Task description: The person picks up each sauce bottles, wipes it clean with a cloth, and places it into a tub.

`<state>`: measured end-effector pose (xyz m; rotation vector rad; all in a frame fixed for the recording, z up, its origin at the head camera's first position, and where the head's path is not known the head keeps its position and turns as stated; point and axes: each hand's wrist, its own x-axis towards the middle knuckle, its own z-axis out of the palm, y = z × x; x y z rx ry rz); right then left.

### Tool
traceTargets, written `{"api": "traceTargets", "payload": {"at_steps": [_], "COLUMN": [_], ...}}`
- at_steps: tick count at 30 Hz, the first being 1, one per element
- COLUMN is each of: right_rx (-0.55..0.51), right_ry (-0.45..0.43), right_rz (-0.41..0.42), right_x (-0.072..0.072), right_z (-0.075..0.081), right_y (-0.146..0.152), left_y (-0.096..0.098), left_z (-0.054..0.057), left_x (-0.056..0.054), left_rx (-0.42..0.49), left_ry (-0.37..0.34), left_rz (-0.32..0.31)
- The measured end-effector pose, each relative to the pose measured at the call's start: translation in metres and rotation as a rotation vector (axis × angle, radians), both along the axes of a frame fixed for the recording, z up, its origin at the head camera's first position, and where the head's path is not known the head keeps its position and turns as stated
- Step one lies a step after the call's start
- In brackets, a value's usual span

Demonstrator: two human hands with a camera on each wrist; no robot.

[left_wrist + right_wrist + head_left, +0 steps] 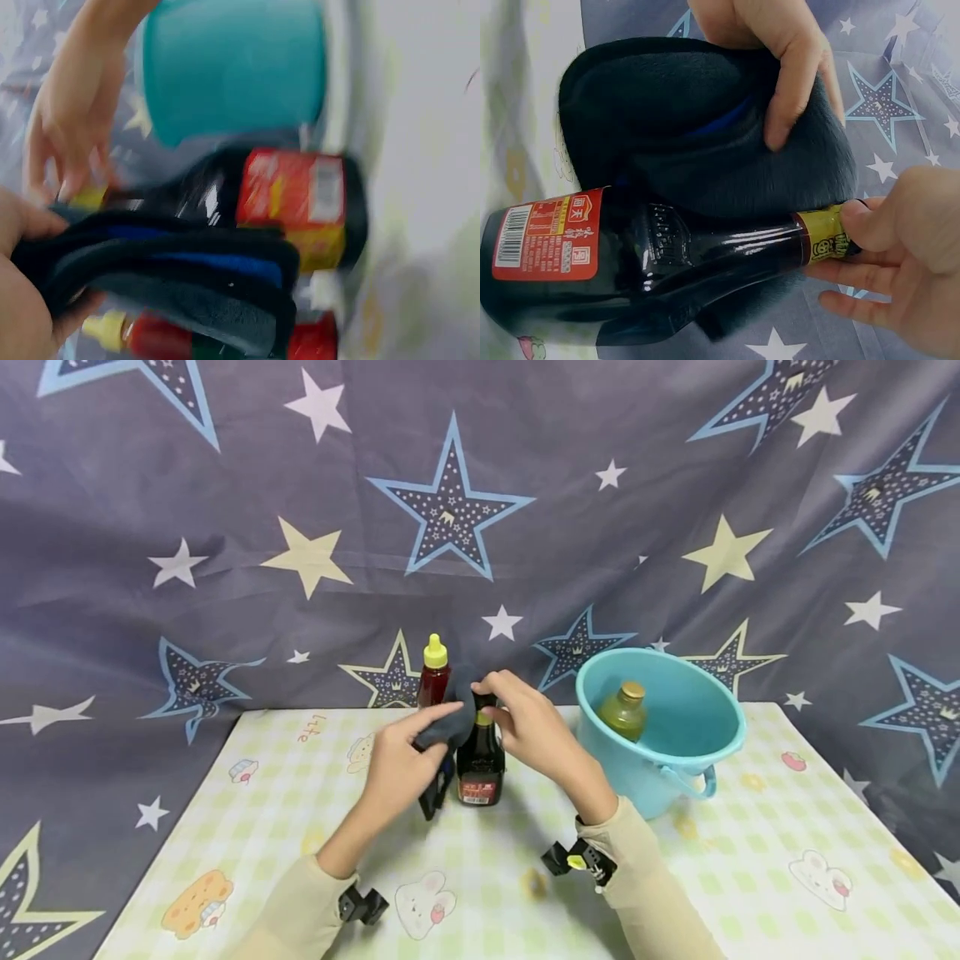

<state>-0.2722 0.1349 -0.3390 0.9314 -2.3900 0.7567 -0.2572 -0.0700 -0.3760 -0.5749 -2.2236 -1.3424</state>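
Observation:
A dark glass sauce bottle (481,768) with a red label stands upright on the table. My right hand (536,731) pinches its cap at the top of the neck, just above a yellow band; the grip shows closely in the right wrist view. My left hand (397,768) grips a dark, soft folded cloth piece (697,161) with a fuzzy surface and some blue inside its folds. This cloth is up beside the bottle's neck, on its left. Behind the cloth stands a red sauce bottle (433,683) with a yellow nozzle cap, partly hidden.
On the right stands a turquoise bucket (660,768) with a green bottle (624,714) with a gold-coloured cap inside. A pale checked cloth with cartoon prints covers the table (285,827). A dark star-patterned curtain (600,552) hangs along the back edge.

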Motion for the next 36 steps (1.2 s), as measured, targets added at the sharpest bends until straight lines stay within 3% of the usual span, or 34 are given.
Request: {"api": "traceTargets", "payload": {"at_steps": [5, 13, 21, 27, 36], "right_rx": [0.012, 0.020, -0.001, 0.015, 0.028], "right_ry": [0.007, 0.000, -0.001, -0.006, -0.006], "right_rz": [-0.013, -0.002, -0.027, -0.023, -0.045], "right_x": [0.001, 0.003, 0.003, 0.003, 0.000], "right_z": [-0.002, -0.004, 0.000, -0.002, 0.000], "right_y": [-0.002, -0.008, -0.005, -0.003, -0.003], "left_y": [0.006, -0.005, -0.009, -0.014, -0.018], "left_z": [-0.005, -0.008, -0.011, -0.015, -0.014], "left_x": [0.005, 0.006, -0.007, -0.011, -0.018], "left_rx": [-0.037, -0.091, -0.240, -0.373, -0.516], "left_ry": [0.028, 0.088, 0.247, 0.355, 0.368], "left_rz": [-0.008, -0.064, -0.117, -0.121, -0.139]}}
